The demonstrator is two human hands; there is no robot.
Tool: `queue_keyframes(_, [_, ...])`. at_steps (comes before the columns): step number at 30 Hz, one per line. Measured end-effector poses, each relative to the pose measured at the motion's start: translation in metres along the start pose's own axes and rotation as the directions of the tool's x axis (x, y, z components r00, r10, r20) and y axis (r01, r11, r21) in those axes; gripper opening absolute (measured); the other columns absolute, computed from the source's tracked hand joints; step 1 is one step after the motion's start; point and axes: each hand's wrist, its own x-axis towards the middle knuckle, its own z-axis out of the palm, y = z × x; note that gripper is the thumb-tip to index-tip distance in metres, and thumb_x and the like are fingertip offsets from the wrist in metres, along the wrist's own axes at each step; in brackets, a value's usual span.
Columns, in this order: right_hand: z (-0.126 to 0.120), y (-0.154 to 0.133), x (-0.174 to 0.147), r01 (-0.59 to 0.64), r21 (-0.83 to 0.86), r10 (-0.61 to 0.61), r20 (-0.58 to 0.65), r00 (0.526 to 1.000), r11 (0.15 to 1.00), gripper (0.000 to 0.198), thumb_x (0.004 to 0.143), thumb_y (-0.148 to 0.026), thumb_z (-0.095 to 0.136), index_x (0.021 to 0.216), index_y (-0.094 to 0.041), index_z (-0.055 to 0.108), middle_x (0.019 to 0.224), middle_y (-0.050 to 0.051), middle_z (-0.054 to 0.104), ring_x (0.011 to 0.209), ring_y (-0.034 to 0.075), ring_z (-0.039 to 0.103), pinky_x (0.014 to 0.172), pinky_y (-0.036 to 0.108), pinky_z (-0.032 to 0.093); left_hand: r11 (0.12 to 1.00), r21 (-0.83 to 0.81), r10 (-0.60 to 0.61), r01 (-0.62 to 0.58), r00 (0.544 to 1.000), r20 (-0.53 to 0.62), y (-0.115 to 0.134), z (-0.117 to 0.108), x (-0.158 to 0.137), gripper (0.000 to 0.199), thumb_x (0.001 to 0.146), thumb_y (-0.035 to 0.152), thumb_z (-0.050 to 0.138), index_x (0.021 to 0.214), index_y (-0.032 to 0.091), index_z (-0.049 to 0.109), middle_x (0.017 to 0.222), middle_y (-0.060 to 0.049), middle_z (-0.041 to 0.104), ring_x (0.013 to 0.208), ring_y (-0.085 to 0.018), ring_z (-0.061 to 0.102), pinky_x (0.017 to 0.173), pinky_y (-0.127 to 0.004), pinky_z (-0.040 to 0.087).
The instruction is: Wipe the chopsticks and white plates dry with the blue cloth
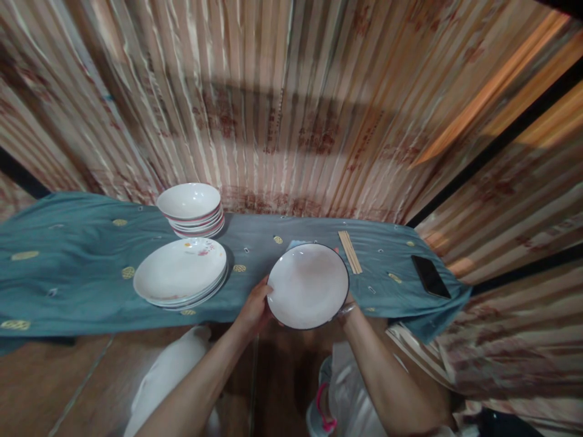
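We hold a white plate (308,286) with dark rim, and it is above the near edge of the surface (102,243), around the middle of its length. Our left hand (255,306) grips the left side of the plate, with the thumb upon the rim. Our right hand (350,298) is at the right side, mostly hidden under the plate, so we cannot tell how its fingers are closed. To the left, we see a pile of large plates (180,273) close to the near edge, and behind it the bowls (189,203), stacked by the far edge. Chopsticks (350,252) lie right of our plate, and a phone (430,276) lies near the right edge.
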Motion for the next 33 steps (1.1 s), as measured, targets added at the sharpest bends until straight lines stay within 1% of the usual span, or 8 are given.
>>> queue_keyframes(4, [-0.005, -0.012, -0.001, 0.008, 0.033, -0.007, -0.021, 1.0, 0.999, 0.073, 0.068, -0.081, 0.046, 0.105, -0.023, 0.068, 0.096, 0.007, 0.074, 0.11, 0.031, 0.06, 0.089, 0.042, 0.048, 1.0, -0.01, -0.003, 0.003, 0.999, -0.047, 0.004, -0.002, -0.001, 0.061, 0.067, 0.022, 0.056, 0.128, 0.016, 0.05, 0.085, -0.006, 0.069, 0.058, -0.017, 0.063, 0.041, -0.023, 0.048])
queue_keyframes(8, [-0.006, -0.016, -0.002, 0.089, 0.033, -0.088, -0.027, 0.996, 0.996, 0.073, 0.071, -0.081, 0.041, 0.11, -0.024, 0.066, 0.104, 0.006, 0.072, 0.117, 0.03, 0.056, 0.095, 0.042, 0.044, 1.0, -0.024, 0.016, -0.018, 0.994, -0.105, 0.008, 0.0, -0.002, 0.067, 0.068, 0.023, 0.06, 0.132, 0.016, 0.044, 0.101, -0.01, 0.068, 0.071, -0.02, 0.066, 0.041, -0.023, 0.052])
queue_keyframes(14, [-0.003, -0.011, 0.001, 0.209, -0.008, -0.209, -0.04, 0.977, 0.978, 0.056, 0.074, -0.069, 0.052, 0.109, -0.028, 0.066, 0.118, 0.001, 0.067, 0.123, 0.027, 0.051, 0.099, 0.04, 0.042, 0.996, -0.058, 0.062, -0.074, 0.981, -0.184, 0.01, 0.002, -0.001, 0.067, 0.072, 0.02, 0.06, 0.135, 0.02, 0.04, 0.12, -0.012, 0.062, 0.084, -0.022, 0.067, 0.05, -0.027, 0.059])
queue_keyframes(17, [-0.003, -0.003, 0.004, 0.273, -0.054, -0.277, -0.076, 0.958, 0.96, 0.044, 0.072, -0.052, 0.065, 0.11, -0.03, 0.066, 0.121, -0.002, 0.065, 0.121, 0.024, 0.052, 0.098, 0.037, 0.043, 0.993, -0.063, 0.079, -0.095, 0.973, -0.217, 0.009, 0.002, 0.0, 0.067, 0.073, 0.019, 0.06, 0.136, 0.022, 0.038, 0.122, -0.012, 0.061, 0.083, -0.022, 0.067, 0.053, -0.029, 0.06])
queue_keyframes(21, [-0.008, 0.011, 0.008, 0.243, -0.116, -0.261, -0.176, 0.949, 0.963, 0.046, 0.064, -0.03, 0.073, 0.109, -0.032, 0.066, 0.119, -0.006, 0.065, 0.115, 0.021, 0.055, 0.096, 0.034, 0.044, 0.991, -0.05, 0.111, -0.125, 0.968, -0.225, 0.009, 0.003, 0.0, 0.066, 0.074, 0.019, 0.06, 0.136, 0.027, 0.038, 0.125, -0.009, 0.059, 0.083, -0.021, 0.067, 0.058, -0.032, 0.061])
queue_keyframes(25, [-0.016, 0.02, 0.013, 0.273, -0.137, -0.299, -0.241, 0.923, 0.952, 0.041, 0.061, -0.027, 0.071, 0.102, -0.03, 0.069, 0.111, -0.005, 0.069, 0.108, 0.021, 0.058, 0.096, 0.035, 0.043, 0.993, -0.032, 0.106, -0.115, 0.969, -0.221, 0.011, 0.005, 0.0, 0.066, 0.074, 0.02, 0.061, 0.135, 0.029, 0.038, 0.127, -0.008, 0.058, 0.084, -0.021, 0.067, 0.058, -0.032, 0.06])
queue_keyframes(28, [-0.021, 0.018, 0.015, 0.288, -0.137, -0.315, -0.265, 0.911, 0.948, 0.037, 0.061, -0.026, 0.069, 0.097, -0.028, 0.071, 0.104, -0.004, 0.071, 0.101, 0.021, 0.06, 0.091, 0.034, 0.046, 0.996, -0.023, 0.079, -0.088, 0.964, -0.253, 0.013, 0.006, 0.0, 0.06, 0.074, 0.023, 0.063, 0.13, 0.028, 0.043, 0.124, -0.008, 0.059, 0.085, -0.02, 0.067, 0.057, -0.031, 0.059])
queue_keyframes(33, [-0.028, 0.002, 0.012, 0.231, -0.132, -0.258, -0.25, 0.933, 0.964, 0.034, 0.06, -0.024, 0.064, 0.093, -0.024, 0.07, 0.087, -0.002, 0.073, 0.089, 0.022, 0.064, 0.077, 0.032, 0.049, 0.995, 0.024, 0.098, -0.095, 0.95, -0.297, 0.02, 0.002, 0.001, 0.033, 0.075, 0.036, 0.066, 0.103, 0.02, 0.059, 0.105, -0.008, 0.067, 0.088, -0.021, 0.066, 0.06, -0.028, 0.055])
